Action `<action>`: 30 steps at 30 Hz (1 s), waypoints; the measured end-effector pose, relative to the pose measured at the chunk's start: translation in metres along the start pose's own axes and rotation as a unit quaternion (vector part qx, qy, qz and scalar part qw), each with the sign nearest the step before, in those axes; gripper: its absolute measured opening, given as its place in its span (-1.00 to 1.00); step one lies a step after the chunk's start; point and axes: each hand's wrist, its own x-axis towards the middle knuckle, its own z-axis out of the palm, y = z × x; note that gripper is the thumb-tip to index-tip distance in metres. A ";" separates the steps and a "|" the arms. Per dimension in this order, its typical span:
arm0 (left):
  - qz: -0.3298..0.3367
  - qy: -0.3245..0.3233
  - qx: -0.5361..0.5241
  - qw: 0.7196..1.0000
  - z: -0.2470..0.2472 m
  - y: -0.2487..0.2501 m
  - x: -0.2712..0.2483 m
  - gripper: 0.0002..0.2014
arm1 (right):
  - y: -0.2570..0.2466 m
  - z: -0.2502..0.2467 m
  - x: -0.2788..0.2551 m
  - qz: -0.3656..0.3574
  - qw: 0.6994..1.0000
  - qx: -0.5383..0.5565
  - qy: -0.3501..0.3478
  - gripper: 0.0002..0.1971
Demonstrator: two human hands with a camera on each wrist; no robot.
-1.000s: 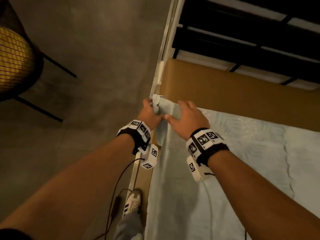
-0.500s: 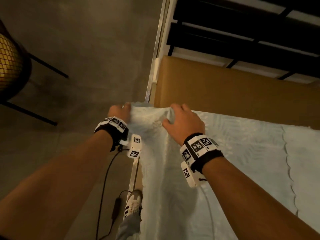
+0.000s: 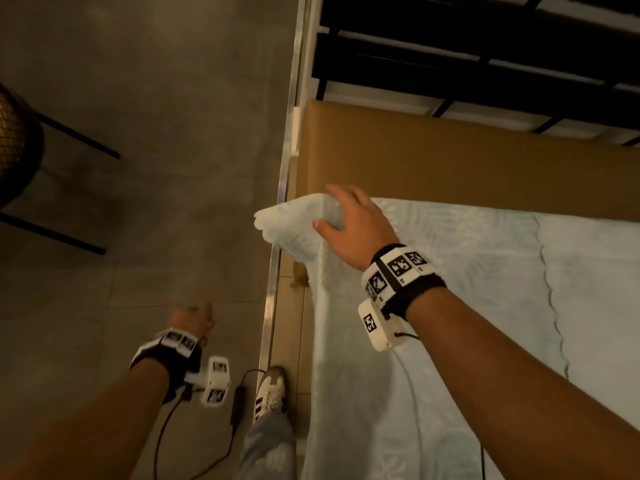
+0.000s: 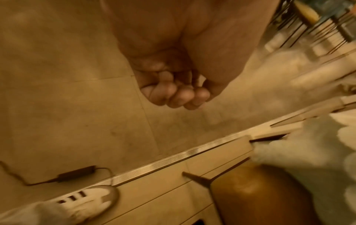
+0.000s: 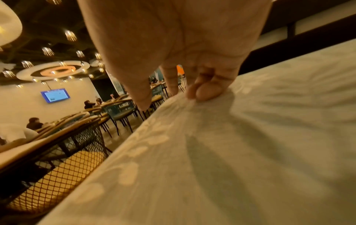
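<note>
A pale, leaf-patterned tablecloth [image 3: 433, 306] [image 5: 250, 152] covers the near part of a tan table [image 3: 450, 161]. Its left corner sticks out past the table edge. My right hand [image 3: 349, 223] [image 5: 200, 92] lies on that corner with its fingertips curled into the fabric, and creases fan out from them. My left hand [image 3: 192, 318] [image 4: 173, 94] hangs low over the floor, left of the table. Its fingers are curled into a fist and hold nothing. In the left wrist view the cloth [image 4: 308, 152] is a blurred white shape at the right.
A mesh-backed chair [image 3: 14, 143] [image 5: 57, 167] stands on the grey floor at the left. A metal floor strip [image 3: 277, 271] runs along the table's side. My shoe [image 3: 272, 389] and a black cable with its adapter [image 3: 237, 407] lie beside it. Dark rails [image 3: 485, 46] lie beyond the table.
My left hand has let go of the cloth corner and dropped down and back toward my body. The right hand stays on the corner, which now juts out to the left.
</note>
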 end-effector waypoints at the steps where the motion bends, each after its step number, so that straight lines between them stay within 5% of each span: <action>1: 0.008 -0.006 0.021 1.000 -0.003 -0.019 -0.009 -0.61 | 0.002 -0.003 -0.011 -0.011 0.999 0.033 0.011 -0.39; 7: -0.035 -0.068 0.128 0.989 -0.031 -0.169 -0.071 -0.71 | 0.053 -0.014 -0.152 0.019 0.991 0.122 0.054 -0.66; 10: -0.001 -0.069 0.143 0.987 -0.044 -0.208 -0.118 -0.73 | 0.097 -0.009 -0.245 0.074 0.987 0.129 0.066 -0.79; 18: 0.219 -0.054 0.198 0.954 -0.006 -0.191 -0.292 -0.68 | 0.222 0.001 -0.450 0.143 0.986 0.042 0.072 -0.75; 21: 0.247 -0.060 0.199 0.946 0.022 -0.195 -0.334 -0.63 | 0.258 -0.008 -0.502 0.164 0.982 0.004 0.096 -0.71; 24: 0.244 -0.046 0.186 0.951 0.043 -0.209 -0.337 -0.48 | 0.294 -0.022 -0.531 0.217 0.969 -0.002 0.120 -0.72; 27: 0.237 0.001 0.184 0.954 0.054 -0.210 -0.351 -0.66 | 0.319 -0.025 -0.537 0.272 0.957 0.015 0.098 -0.67; 30: 0.261 0.033 0.177 0.949 0.052 -0.207 -0.356 -0.75 | 0.325 -0.013 -0.529 0.241 0.964 0.043 0.107 -0.81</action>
